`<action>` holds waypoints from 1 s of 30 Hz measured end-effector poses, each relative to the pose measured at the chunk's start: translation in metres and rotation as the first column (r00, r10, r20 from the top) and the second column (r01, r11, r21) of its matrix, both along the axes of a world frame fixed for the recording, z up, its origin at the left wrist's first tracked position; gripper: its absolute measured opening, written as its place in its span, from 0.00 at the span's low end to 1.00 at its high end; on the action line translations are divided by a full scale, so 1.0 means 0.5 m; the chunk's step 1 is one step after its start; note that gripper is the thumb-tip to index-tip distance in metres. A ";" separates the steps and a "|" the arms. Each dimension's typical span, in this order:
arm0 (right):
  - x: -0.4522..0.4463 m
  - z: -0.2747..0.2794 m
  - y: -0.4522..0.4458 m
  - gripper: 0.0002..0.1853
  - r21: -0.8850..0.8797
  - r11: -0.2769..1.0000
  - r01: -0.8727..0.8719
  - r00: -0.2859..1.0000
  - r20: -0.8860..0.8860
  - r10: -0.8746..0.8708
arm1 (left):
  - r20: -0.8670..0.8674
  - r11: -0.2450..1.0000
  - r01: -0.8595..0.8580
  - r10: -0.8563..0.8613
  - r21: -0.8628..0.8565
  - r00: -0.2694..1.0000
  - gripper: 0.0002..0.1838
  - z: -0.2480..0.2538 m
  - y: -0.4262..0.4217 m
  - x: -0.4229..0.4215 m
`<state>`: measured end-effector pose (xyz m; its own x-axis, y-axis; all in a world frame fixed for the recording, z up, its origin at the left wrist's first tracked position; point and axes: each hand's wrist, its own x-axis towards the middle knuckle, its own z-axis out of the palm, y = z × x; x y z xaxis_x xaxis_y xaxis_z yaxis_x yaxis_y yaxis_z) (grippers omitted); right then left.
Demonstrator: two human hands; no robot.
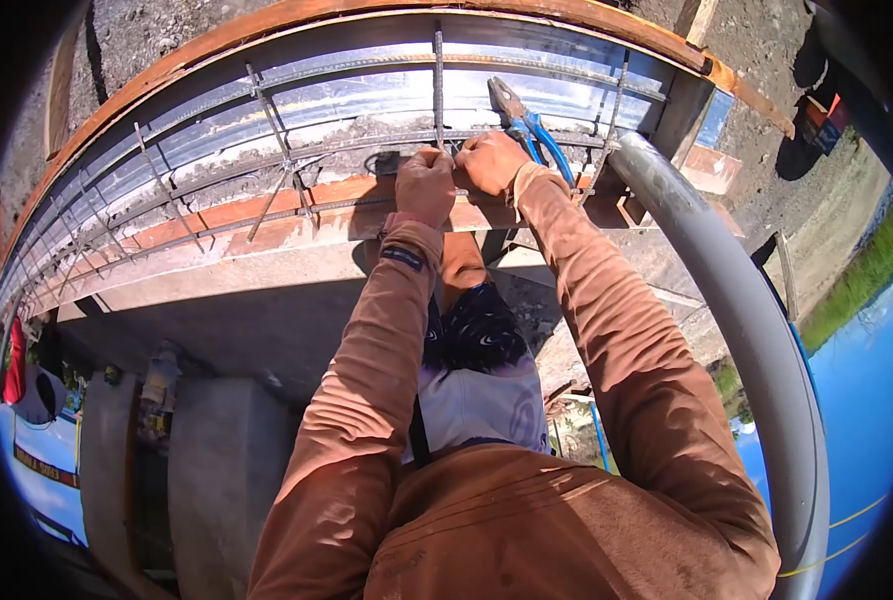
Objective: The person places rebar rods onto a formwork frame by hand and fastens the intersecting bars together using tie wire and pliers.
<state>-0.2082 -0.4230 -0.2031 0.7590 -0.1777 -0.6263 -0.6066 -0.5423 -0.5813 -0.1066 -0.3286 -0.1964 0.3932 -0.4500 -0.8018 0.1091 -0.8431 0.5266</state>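
My left hand (426,188) is closed in a pinch at a crossing of steel reinforcing bars. Close beside it, my right hand (492,162) has its fingers bent and pressed together at the same crossing. Whatever thin thing the fingertips may hold is too small to make out. An upright ribbed bar (438,80) meets a long lengthwise bar (346,148) just in front of the hands. Pliers with blue handles (534,135) lie across the bars just beyond my right hand, jaws pointing away and held by neither hand.
Wooden formwork with an orange-brown top edge (296,18) curves around the bar cage. A thick grey pipe (746,270) rises along the right. Further cross bars (161,178) stand to the left. Below on the left are concrete blocks (221,460); gravelly ground (166,25) lies beyond the form.
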 end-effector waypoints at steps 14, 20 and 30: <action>0.178 0.051 -0.085 0.13 0.176 0.984 0.006 0.895 -0.440 0.073 | 0.346 0.980 0.054 0.016 -0.192 0.938 0.05 -0.050 0.039 -0.097; 0.197 0.026 -0.075 0.17 0.119 0.993 -0.004 0.884 -0.465 0.059 | -0.302 0.487 -0.829 0.862 0.275 0.406 0.08 0.038 -0.032 -0.077; -0.123 0.109 -0.027 0.37 -0.306 0.878 0.368 0.747 -0.466 -0.475 | -0.375 0.776 -0.619 0.614 0.121 0.695 0.07 0.015 -0.011 -0.075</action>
